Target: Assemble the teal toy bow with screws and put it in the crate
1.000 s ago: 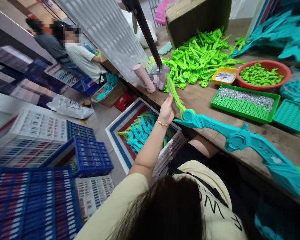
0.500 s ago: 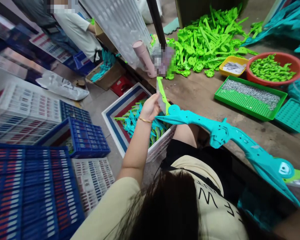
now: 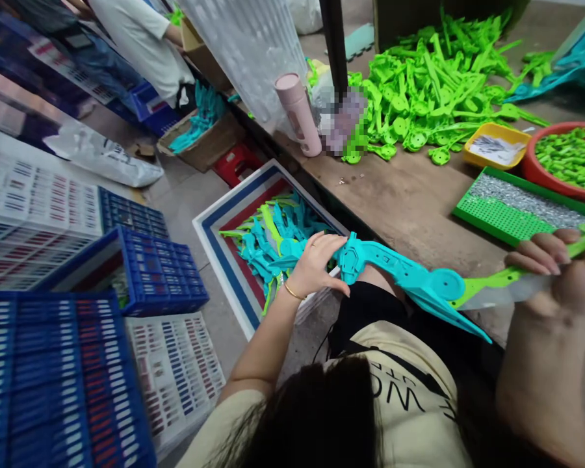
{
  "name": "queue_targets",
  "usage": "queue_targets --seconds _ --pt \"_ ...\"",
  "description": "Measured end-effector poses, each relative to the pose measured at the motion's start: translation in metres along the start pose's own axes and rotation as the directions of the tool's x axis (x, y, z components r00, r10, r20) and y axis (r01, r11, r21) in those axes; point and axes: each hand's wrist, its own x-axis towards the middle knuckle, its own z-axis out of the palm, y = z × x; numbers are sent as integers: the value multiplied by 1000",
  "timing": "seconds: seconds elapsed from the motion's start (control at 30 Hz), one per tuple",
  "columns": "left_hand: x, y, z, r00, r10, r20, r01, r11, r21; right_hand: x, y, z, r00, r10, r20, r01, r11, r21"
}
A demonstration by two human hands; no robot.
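Note:
A long turquoise plastic toy bow (image 3: 394,263) with lime-green and clear end pieces stretches across my lap. My left hand (image 3: 316,260) is closed loosely over it near its middle, thumb below and fingers above. The bow's left end reaches over a white crate (image 3: 205,250), where it overlaps similar parts. My right hand (image 3: 560,273) grips the green end piece (image 3: 492,285) at the far right, fingers wrapped round it. A heap of similar turquoise and green bows (image 3: 268,231) lies in the crate.
The brown worktable (image 3: 390,201) carries a pile of green parts (image 3: 429,91), a pink bottle (image 3: 299,117), a yellow tray (image 3: 497,144), a green tray of small metal pieces (image 3: 517,208) and a red basin (image 3: 565,159). Blue crates (image 3: 166,270) stand left. Another person's white sleeve (image 3: 141,39) shows behind.
The bow has shifted left, its left end now over the crate. My left hand moved from the left end piece to the bow's middle. My right hand has come into clear view, gripping the right end.

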Motion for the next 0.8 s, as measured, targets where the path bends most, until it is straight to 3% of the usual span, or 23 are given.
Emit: queue_targets --seconds 0.07,0.1,0.13,0.17,0.23,0.27,0.3,0.33,0.37,0.4,0.43,0.47,0.53,0.57,0.6,0.63,0.67,0.73,0.8 --pt "-7 -14 -1 997 -68 30 66 996 61 18 10 3 998 68 13 -69 950 303" --pt "-11 -21 -2 995 -100 10 99 991 87 26 11 1 995 87 -50 -62 923 379" --pt "-14 -28 -2 991 -130 -36 133 985 107 34 11 -4 978 81 -195 2 919 395" --pt "-17 -34 -2 981 -156 -113 169 979 115 40 12 -9 920 41 -390 104 933 344" --pt "-20 -44 -1 925 -200 -323 244 965 101 51 17 -19 707 -98 -700 265 955 134" --pt "-21 -46 1 867 -230 -442 293 953 78 55 23 -23 624 -143 -769 300 952 66" --pt "-21 -47 2 780 -273 -563 352 935 34 58 33 -25 552 -174 -815 308 951 6" --pt "-20 -45 5 663 -332 -671 408 912 -48 61 45 -27 494 -207 -844 297 953 -59" --pt "-19 -41 9 521 -414 -747 439 880 -181 63 61 -28 465 -240 -852 267 956 -124" --pt "-19 -36 13 379 -526 -762 423 831 -363 64 78 -29 471 -277 -837 225 956 -190" --pt "-19 -30 18 276 -661 -698 342 746 -571 63 97 -30 515 -314 -798 179 949 -259" --pt "-20 -24 24 249 -794 -555 225 605 -764 60 117 -34 595 -337 -729 130 936 -327" --pt "-26 -17 32 353 -914 -201 55 234 -971 50 154 -48 771 -330 -545 -3 854 -521" --pt "-32 -18 35 395 -916 -67 45 92 -995 42 170 -58 837 -283 -469 -94 769 -632" --pt "-39 -23 36 399 -917 16 67 12 -998 33 184 -71 871 -211 -444 -211 656 -725" --pt "-48 -31 36 366 -929 55 99 -20 -995 24 194 -85 876 -108 -469 -352 523 -777" --pt "-59 -43 35 310 -949 65 136 -24 -990 13 201 -99 852 11 -524 -486 390 -782" --pt "-81 -74 28 212 -975 60 197 -17 -980 -9 205 -125 728 237 -644 -683 167 -711" --pt "-104 -106 19 139 -989 45 258 -7 -966 -30 200 -146 617 344 -707 -756 11 -654"
